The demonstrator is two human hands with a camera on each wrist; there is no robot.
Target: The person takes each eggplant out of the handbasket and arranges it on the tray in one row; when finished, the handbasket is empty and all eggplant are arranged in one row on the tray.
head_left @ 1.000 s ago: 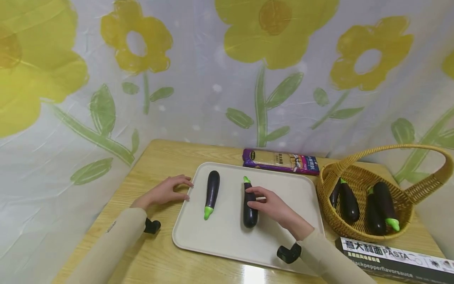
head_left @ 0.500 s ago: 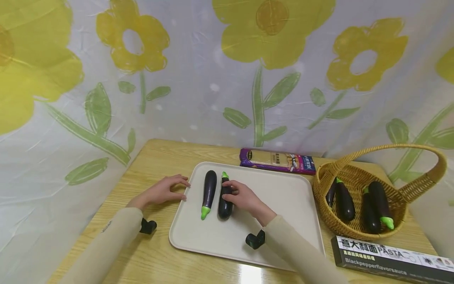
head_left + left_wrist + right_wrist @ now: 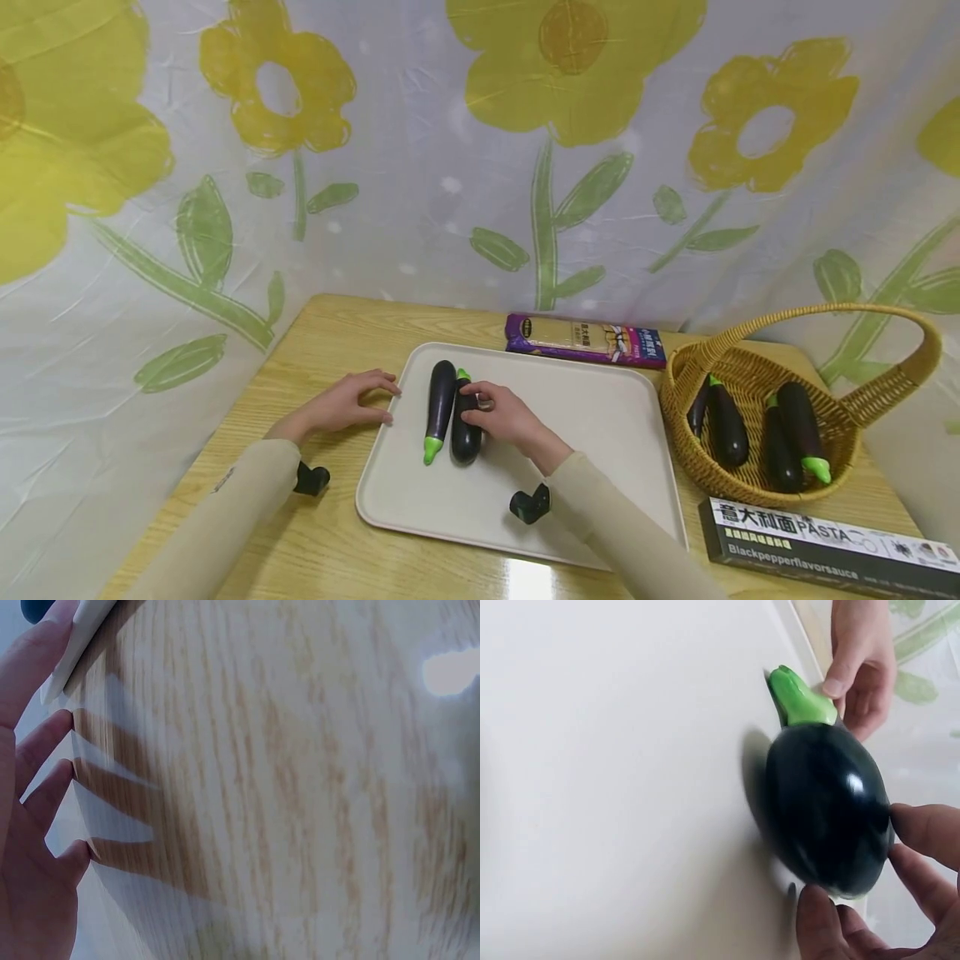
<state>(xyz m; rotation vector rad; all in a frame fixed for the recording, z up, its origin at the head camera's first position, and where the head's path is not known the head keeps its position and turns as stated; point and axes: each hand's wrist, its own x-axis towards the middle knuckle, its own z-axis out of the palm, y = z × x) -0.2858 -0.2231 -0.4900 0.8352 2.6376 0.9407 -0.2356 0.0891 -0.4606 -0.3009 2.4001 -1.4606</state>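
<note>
Two dark purple eggplants lie side by side on the left half of a pale tray. The left eggplant has its green stem end toward the person. Thumb and fingers of my right hand hold the right eggplant, whose green end points away. In the right wrist view this held eggplant fills the middle, with the other's green stem end behind it. My left hand rests with spread, relaxed fingers at the tray's left rim; the left wrist view has its thumb by the rim.
A wicker basket with a tall handle holds several eggplants at the right. Behind the tray lies a purple pasta packet. A black and white pasta box sits in front of the basket. A flowered curtain hangs behind the wooden table.
My right hand has moved left across the tray with its eggplant, from the middle to close beside the other eggplant. The left hand stays at the rim.
</note>
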